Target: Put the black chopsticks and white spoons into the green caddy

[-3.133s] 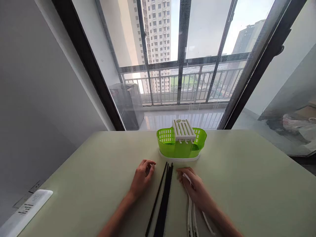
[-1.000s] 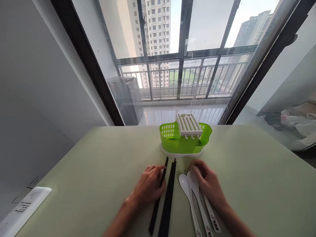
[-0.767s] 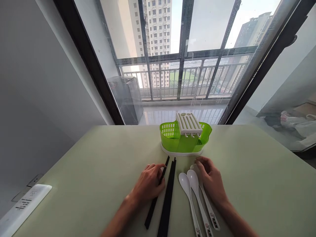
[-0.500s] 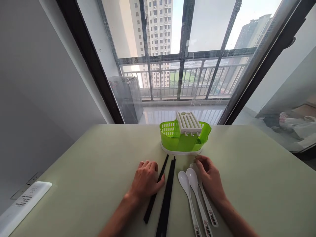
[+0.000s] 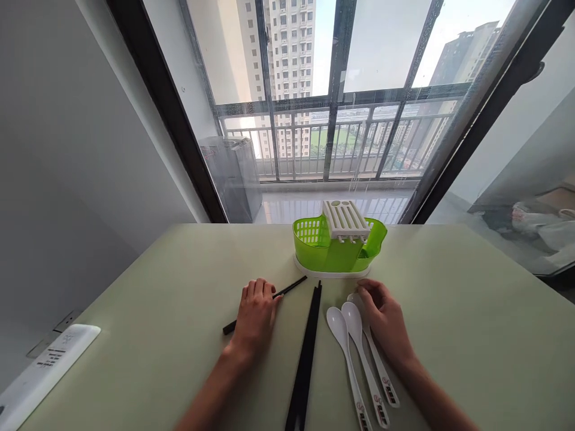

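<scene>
My left hand (image 5: 255, 314) is closed around black chopsticks (image 5: 291, 288), which lie slantwise close to the table with both ends sticking out past the fingers. A bundle of longer-looking black chopsticks (image 5: 306, 353) rests on the table between my hands. To its right are three white spoons (image 5: 353, 341) with printed marks on their handle ends. My right hand (image 5: 381, 314) has its fingers curled in a pinch at the bowl of the rightmost spoon (image 5: 377, 353), partly covering it. Ahead stands a green cutlery basket (image 5: 344, 254) with a white slotted top.
The pale green table (image 5: 179, 281) reaches to a glass door with a dark frame. A white power strip-like object (image 5: 54, 365) lies at the left edge. Beyond the glass are a balcony with a grey cabinet (image 5: 229, 173) and a railing.
My left hand has moved left and slightly forward, turning the chopsticks from steep to nearly crosswise. My right hand stays at the spoon.
</scene>
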Available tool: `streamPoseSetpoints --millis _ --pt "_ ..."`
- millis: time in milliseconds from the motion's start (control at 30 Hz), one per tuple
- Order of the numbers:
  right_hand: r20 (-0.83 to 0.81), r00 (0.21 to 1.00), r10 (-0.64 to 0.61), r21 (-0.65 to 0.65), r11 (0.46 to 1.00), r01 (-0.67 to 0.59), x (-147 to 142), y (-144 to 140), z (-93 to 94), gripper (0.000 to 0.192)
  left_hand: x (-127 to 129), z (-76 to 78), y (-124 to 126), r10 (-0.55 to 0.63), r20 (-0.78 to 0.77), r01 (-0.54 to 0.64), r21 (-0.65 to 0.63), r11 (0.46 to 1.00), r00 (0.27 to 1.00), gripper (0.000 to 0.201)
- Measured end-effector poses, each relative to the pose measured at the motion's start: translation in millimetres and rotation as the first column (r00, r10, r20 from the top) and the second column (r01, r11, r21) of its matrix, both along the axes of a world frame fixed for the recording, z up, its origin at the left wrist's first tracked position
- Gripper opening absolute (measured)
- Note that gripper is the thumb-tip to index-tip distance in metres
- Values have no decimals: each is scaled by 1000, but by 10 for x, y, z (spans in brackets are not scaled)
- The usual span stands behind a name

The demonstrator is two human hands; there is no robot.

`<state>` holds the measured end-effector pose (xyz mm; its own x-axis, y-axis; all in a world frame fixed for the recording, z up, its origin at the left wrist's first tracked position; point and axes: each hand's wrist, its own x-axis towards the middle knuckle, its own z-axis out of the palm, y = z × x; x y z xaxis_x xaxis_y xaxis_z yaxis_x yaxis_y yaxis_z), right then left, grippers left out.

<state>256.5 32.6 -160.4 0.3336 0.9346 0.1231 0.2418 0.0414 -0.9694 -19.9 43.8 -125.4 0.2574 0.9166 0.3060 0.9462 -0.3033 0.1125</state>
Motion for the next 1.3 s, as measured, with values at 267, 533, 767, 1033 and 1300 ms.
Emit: streamPoseSetpoints --millis 267,533,767,1033,1300 --pt "-4 1000 -10 7 1000 10 -1 0 -36 35 20 -205 26 38 -38 -34 107 994 999 25" --pt "298 942 -153 248 966 78 -21 -23 110 41 74 -162 -14 -5 67 1 63 998 998 12" --pt "602 785 -143 314 947 -68 63 167 208 51 122 -150 -53 26 74 -35 126 991 997 15" --pt "718 692 -69 175 981 -83 173 183 182 45 140 -61 -125 -126 205 66 274 959 971 11" --pt "723 690 -20 104 991 -80 177 52 267 45 161 -25 -188 -215 318 124 284 951 924 12"
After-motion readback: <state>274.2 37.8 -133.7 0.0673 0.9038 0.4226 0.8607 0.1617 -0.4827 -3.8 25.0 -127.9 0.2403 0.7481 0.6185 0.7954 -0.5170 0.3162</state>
